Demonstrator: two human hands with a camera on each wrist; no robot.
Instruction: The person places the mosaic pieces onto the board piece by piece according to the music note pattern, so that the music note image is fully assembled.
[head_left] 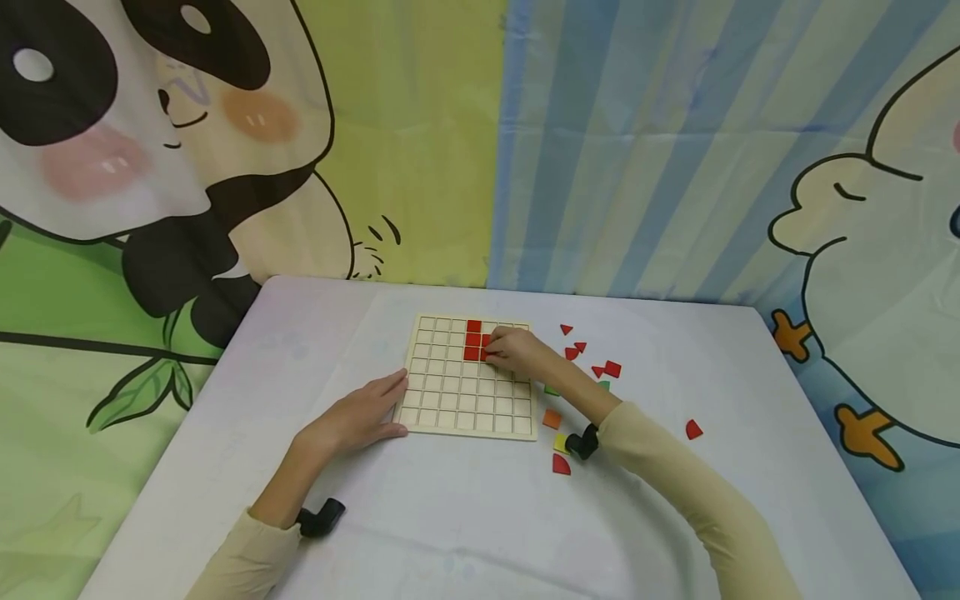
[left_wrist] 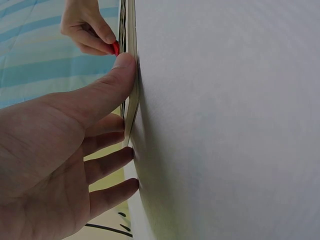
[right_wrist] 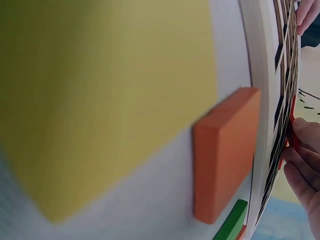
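A light wooden grid board lies on the white table. Red square tiles fill several of its cells near the top middle. My right hand is over those cells. Between its thumb and fingers it pinches a red tile, partly hidden by the fingertips and seen edge-on in the right wrist view. My left hand rests at the board's left edge, thumb on the rim and the other fingers extended and spread along the side.
Red pieces, some triangular, are scattered right of the board. Nearer me lie an orange square, a yellow piece and a red quarter-round piece. A green piece sits beside the board's edge. Another red piece lies far right.
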